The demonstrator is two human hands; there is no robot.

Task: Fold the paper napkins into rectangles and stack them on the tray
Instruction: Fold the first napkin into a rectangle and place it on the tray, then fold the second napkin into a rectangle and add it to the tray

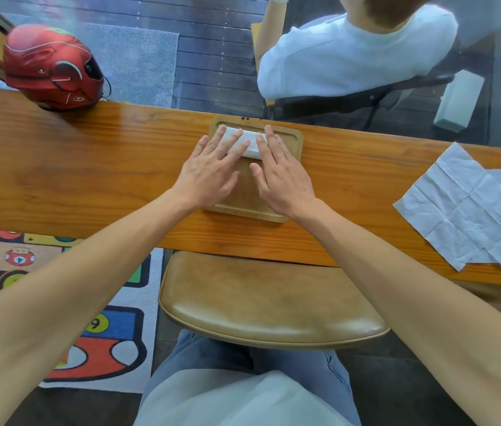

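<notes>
A long wooden bench runs across the view from left to right, its far edge against a glass pane. Behind the glass a person in a white shirt sits on a dark chair with their back turned. A padded tan stool seat stands tucked under the bench's near edge, and a colourful patterned rug lies on the floor to the left of it.

At the bench's far left corner rests a red helmet, partly overhanging the far edge. At the right end lie unfolded paper napkins, flat and creased, overlapping one another and hanging slightly over the near edge.

A wooden tray sits in the middle of the bench, its far rim at the bench's far edge. In the far part of the tray lies a folded napkin, a narrow white rectangle set slightly askew to the tray's rims.

Both hands lie flat, palms down, over the tray. The left hand has its fingers straight and spread, released, their tips pressing on the left part of the folded napkin. The right hand is likewise released, its straight fingers resting on the right end of the folded napkin, thumb on the tray floor beside it.
</notes>
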